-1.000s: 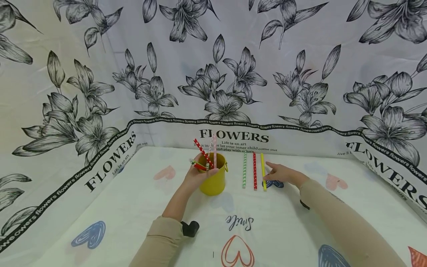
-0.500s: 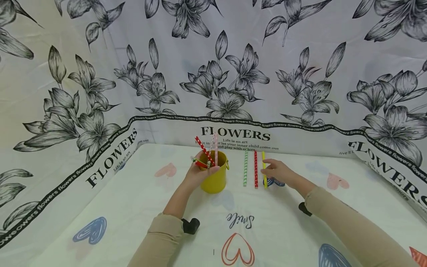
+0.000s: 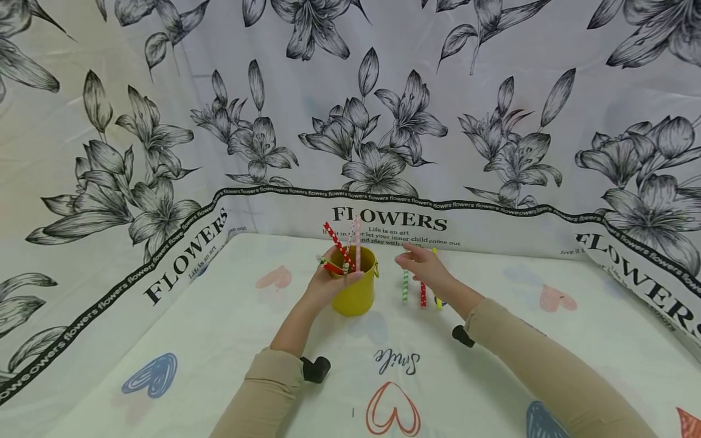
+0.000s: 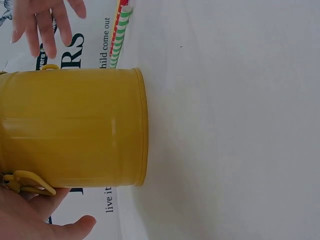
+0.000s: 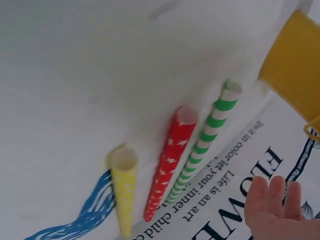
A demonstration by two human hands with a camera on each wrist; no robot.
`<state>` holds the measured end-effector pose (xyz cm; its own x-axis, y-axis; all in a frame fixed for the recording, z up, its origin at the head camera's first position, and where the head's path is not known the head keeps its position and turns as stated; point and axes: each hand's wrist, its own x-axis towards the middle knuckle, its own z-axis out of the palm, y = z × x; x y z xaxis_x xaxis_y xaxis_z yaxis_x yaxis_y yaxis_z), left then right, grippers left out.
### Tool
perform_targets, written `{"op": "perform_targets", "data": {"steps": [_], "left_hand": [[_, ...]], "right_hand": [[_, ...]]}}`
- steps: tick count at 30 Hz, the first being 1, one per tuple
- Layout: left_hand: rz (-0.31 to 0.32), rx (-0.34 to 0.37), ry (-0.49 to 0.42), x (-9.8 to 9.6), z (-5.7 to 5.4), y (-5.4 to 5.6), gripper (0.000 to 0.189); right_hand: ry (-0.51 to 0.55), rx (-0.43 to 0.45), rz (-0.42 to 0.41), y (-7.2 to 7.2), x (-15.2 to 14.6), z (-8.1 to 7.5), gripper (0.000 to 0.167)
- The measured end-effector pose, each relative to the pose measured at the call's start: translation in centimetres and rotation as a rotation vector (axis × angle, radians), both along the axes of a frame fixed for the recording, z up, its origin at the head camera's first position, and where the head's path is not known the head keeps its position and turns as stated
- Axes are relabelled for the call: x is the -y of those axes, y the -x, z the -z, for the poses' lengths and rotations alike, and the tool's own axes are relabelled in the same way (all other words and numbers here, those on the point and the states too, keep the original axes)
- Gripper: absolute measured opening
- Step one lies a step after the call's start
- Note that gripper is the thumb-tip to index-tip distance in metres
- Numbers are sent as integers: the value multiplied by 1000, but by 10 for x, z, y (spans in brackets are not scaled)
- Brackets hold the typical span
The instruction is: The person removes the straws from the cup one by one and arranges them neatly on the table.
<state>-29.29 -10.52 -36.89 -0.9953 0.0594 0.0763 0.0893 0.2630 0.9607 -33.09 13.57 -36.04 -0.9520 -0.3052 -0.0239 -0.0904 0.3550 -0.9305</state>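
My left hand [image 3: 323, 289] grips a yellow bucket [image 3: 353, 299] at its left side, thumb across the near rim and fingers behind it. Several paper straws stand in the bucket, among them a red patterned straw [image 3: 339, 241] and a pink one [image 3: 358, 243]. Right of the bucket lie a green-striped straw [image 5: 205, 140], a red straw with white stars [image 5: 170, 160] and a yellow straw [image 5: 124, 192], side by side. Over their far parts hovers my right hand [image 3: 432, 274], hiding some of them. In the left wrist view its fingers [image 4: 46, 32] are extended and hold nothing.
A white tablecloth [image 3: 219, 353] with printed hearts and lettering covers the table. Behind it hangs a flower-printed curtain [image 3: 323, 85] that meets the table's back edge. A black wrist camera [image 3: 316, 369] sits at the left cuff, another wrist camera [image 3: 463, 336] at the right.
From beside the yellow straw, my right hand has moved left over the straws toward the bucket. My left hand, the bucket and the lying straws stay put. The head view has shifted slightly.
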Motion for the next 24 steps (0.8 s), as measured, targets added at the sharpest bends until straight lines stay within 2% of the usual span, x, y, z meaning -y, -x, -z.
{"op": "perform_targets", "data": {"steps": [8, 16, 24], "left_hand": [[-16, -5, -16, -1, 2, -2, 78], [-10, -8, -12, -1, 1, -4, 79], [-9, 10, 5, 1, 0, -5, 80]], "right_hand": [[119, 69, 36, 11, 36, -7, 67], [142, 82, 36, 25, 65, -17, 70], [152, 89, 79, 35, 84, -18, 70]]}}
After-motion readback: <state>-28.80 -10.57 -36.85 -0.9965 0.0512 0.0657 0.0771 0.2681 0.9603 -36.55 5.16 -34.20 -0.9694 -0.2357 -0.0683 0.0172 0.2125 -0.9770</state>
